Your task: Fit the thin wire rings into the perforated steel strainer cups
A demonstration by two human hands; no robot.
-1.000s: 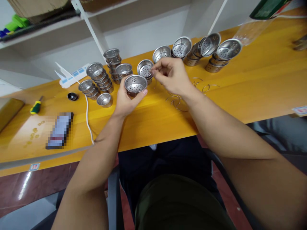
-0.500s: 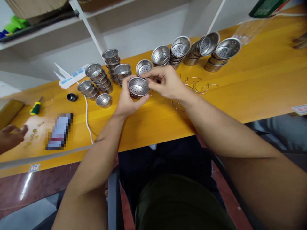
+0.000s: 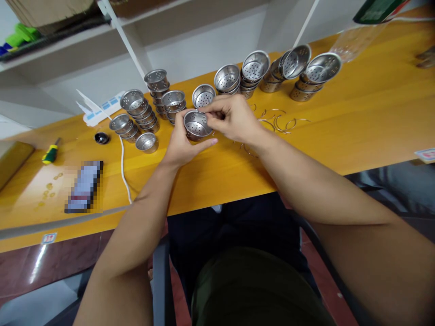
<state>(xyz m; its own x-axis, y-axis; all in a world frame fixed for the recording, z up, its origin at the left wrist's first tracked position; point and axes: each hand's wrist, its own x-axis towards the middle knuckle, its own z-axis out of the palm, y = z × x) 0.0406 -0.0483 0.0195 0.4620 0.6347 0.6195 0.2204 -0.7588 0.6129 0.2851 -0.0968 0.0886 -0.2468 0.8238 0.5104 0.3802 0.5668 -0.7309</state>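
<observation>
My left hand [image 3: 180, 144] cradles a small perforated metal cup [image 3: 196, 123], mouth tilted up toward me. Its fingers curl round the far left side of the cup, and the thumb stretches out along the near side. At the cup's right rim, my right hand [image 3: 231, 117] has its thumb and forefinger pinched together; what sits between the fingertips is too small to make out. Right behind stands another perforated cup [image 3: 204, 96]. Thin curved wires [image 3: 277, 121] lie on the table beyond my right wrist, some partly hidden by it.
Several stacks of perforated cups stand left [image 3: 134, 106] and right [image 3: 254, 70] along the back of the yellow table [image 3: 217, 181]. A phone [image 3: 84, 186], white cable [image 3: 123, 167], black cap [image 3: 101, 138], screwdriver [image 3: 50, 153] and small rings [image 3: 49, 192] lie left. A plastic bottle [image 3: 358, 43] is back right.
My left thumb has lifted off the cup and straightened to the right. The cup has shifted slightly right, with my right fingertips over its rim. Another person's hand has left the left edge.
</observation>
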